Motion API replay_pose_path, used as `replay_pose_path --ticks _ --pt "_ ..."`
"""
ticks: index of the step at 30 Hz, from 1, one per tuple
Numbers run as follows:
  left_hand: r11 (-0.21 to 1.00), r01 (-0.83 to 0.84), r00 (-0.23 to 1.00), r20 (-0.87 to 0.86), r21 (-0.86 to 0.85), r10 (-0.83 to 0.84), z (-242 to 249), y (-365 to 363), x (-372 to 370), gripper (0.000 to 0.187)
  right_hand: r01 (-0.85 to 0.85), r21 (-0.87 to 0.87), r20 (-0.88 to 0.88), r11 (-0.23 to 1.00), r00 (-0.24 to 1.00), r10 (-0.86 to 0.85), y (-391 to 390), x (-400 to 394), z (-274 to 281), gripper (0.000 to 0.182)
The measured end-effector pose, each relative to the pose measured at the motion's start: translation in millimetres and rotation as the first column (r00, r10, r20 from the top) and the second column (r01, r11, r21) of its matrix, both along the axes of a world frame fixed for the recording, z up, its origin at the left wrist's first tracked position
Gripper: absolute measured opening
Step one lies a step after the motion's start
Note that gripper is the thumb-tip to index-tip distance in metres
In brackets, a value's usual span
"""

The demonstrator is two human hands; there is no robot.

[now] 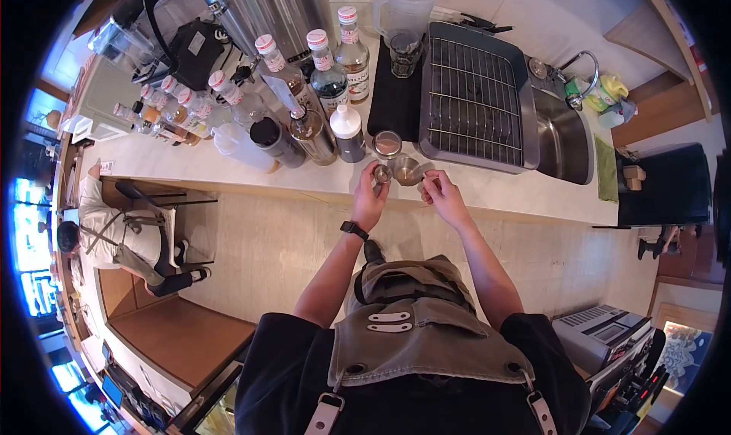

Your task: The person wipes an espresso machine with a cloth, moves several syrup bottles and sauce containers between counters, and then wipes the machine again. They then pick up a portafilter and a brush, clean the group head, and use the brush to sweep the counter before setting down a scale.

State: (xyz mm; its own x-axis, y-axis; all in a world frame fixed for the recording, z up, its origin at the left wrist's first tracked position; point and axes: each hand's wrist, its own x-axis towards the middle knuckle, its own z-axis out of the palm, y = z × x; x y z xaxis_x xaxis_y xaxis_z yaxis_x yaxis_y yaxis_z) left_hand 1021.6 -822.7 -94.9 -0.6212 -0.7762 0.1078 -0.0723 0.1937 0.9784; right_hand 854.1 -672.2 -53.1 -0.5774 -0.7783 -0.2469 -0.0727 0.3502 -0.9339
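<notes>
At the counter's front edge, my left hand (pixel 369 197) is closed around a small round metal cup (pixel 382 174), held with its opening upward. My right hand (pixel 444 194) pinches the short handle of a wider, shallow metal cup (pixel 405 171) that is beside the small one. Just behind both cups stands a round container (pixel 387 143) with a brownish top; its contents are too small to make out. A white-capped bottle of dark liquid (pixel 348 133) is left of it, and a syrup bottle with a pourer (pixel 312 137) stands farther left.
Several syrup bottles (pixel 329 77) crowd the left of the counter, before a large steel pot (pixel 266 16). A dish rack (pixel 480 92) sits right of a black mat (pixel 394 104) with a dark glass (pixel 405 54). Beyond is a sink (pixel 565 138). A person (pixel 126 233) sits at left.
</notes>
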Motion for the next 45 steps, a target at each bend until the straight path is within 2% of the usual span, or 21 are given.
replay_pose_path --ticks 5,7,9,12,13,14,15,17,19,20,21,23,24,27,30,33,36,37,39,43,45 --pt "0.977 -0.155 0.987 0.025 -0.148 0.160 18.6 18.6 18.3 0.073 0.007 -0.043 -0.163 0.999 0.987 -0.014 37.2 -2.2 7.0 0.025" --pt "0.947 -0.283 0.953 0.068 -0.150 0.296 37.3 40.7 42.9 0.072 -0.078 -0.053 -0.269 0.996 0.961 0.060 59.6 0.8 5.5 0.026" --pt "0.882 -0.443 0.886 0.075 -0.160 0.458 51.5 73.5 64.6 0.066 -0.313 -0.159 -0.422 0.936 0.879 0.222 64.6 19.4 23.7 0.019" --pt "0.751 -0.486 0.816 -0.074 0.448 0.573 67.4 136.1 78.5 0.062 -0.772 -0.251 -0.558 0.584 0.609 0.564 53.2 50.9 66.2 0.024" --pt "0.559 -0.381 0.764 -0.090 0.737 0.639 65.4 158.8 80.0 0.066 -0.869 -0.285 -0.623 0.405 0.489 0.611 44.9 67.0 84.2 0.027" --pt "0.631 -0.044 0.693 -0.431 0.775 0.578 43.2 181.9 81.5 0.067 -0.929 -0.317 -0.689 0.193 0.365 0.627 40.0 82.6 92.0 0.030" --pt "0.720 0.260 0.499 -0.728 0.643 0.470 23.1 208.1 83.3 0.068 -0.963 -0.266 -0.761 0.044 0.238 0.604 37.7 93.5 81.1 0.033" --pt "0.549 -0.024 0.294 -0.519 0.835 0.803 93.8 276.0 60.1 0.078 -0.961 -0.191 -0.837 -0.199 0.054 0.545 33.0 121.8 52.5 0.041" --pt "0.560 -0.371 0.296 -0.477 0.741 0.827 72.8 333.8 44.5 0.085 -0.931 -0.152 -0.812 -0.332 -0.074 0.578 31.5 157.5 40.0 0.049" --pt "0.513 -0.493 0.425 -0.320 0.703 0.847 116.3 363.5 49.7 0.085 -0.901 -0.250 -0.662 -0.355 -0.109 0.742 35.9 178.6 40.1 0.052" --pt "0.564 -0.682 0.479 -0.298 0.466 0.826 116.5 388.2 52.1 0.090 -0.877 -0.316 -0.475 -0.362 -0.184 0.861 52.2 200.8 42.7 0.055" --pt "0.328 -0.935 0.284 -0.266 0.136 0.921 152.0 422.5 59.4 0.097 -0.792 -0.583 -0.001 -0.181 -0.222 0.975 130.2 243.3 51.9 0.061" --pt "0.185 -0.982 0.190 -0.251 -0.042 0.949 165.1 440.1 67.2 0.101 -0.779 -0.626 0.256 -0.042 -0.256 0.932 171.5 255.3 58.1 0.065" --pt "-0.137 -0.990 -0.140 -0.200 0.027 0.970 146.3 521.7 93.4 0.102 -0.632 -0.681 0.046 -0.368 -0.539 0.841 290.1 248.6 87.1 0.072" --pt "-0.370 -0.922 -0.339 -0.223 -0.115 0.914 148.3 604.1 65.4 0.100 -0.664 -0.528 0.244 -0.530 -0.716 0.654 371.0 264.6 105.2 0.077" --pt "-0.486 -0.870 -0.458 -0.234 -0.077 0.857 156.8 688.0 30.4 0.099 -0.641 -0.541 0.372 -0.544 -0.763 0.529 465.5 278.9 87.3 0.081" --pt "-0.603 -0.796 -0.590 -0.153 -0.057 0.793 138.8 792.5 4.5 0.099 -0.516 -0.537 0.379 -0.667 -0.854 0.355 565.7 245.7 31.0 0.080" --pt "-0.704 -0.710 -0.687 -0.232 0.013 0.688 100.5 812.6 -2.7 0.095 -0.458 -0.522 0.408 -0.720 -0.875 0.261 597.0 235.5 34.2 0.081" --pt "-0.855 -0.497 -0.852 -0.270 0.149 0.448 94.3 867.3 -13.9 0.087 -0.351 -0.491 0.481 -0.798 -0.873 0.088 655.0 201.9 42.1 0.082" --pt "-0.976 -0.088 -0.981 -0.153 -0.200 0.120 92.9 1014.5 -24.0 0.074 -0.131 -0.461 0.618 -0.878 -0.757 -0.211 740.4 158.3 61.0 0.083" --pt "-0.990 -0.005 -0.986 -0.167 -0.139 0.029 92.1 1068.9 -23.7 0.061 -0.057 -0.506 0.583 -0.861 -0.758 -0.292 764.7 167.1 64.5 0.075"
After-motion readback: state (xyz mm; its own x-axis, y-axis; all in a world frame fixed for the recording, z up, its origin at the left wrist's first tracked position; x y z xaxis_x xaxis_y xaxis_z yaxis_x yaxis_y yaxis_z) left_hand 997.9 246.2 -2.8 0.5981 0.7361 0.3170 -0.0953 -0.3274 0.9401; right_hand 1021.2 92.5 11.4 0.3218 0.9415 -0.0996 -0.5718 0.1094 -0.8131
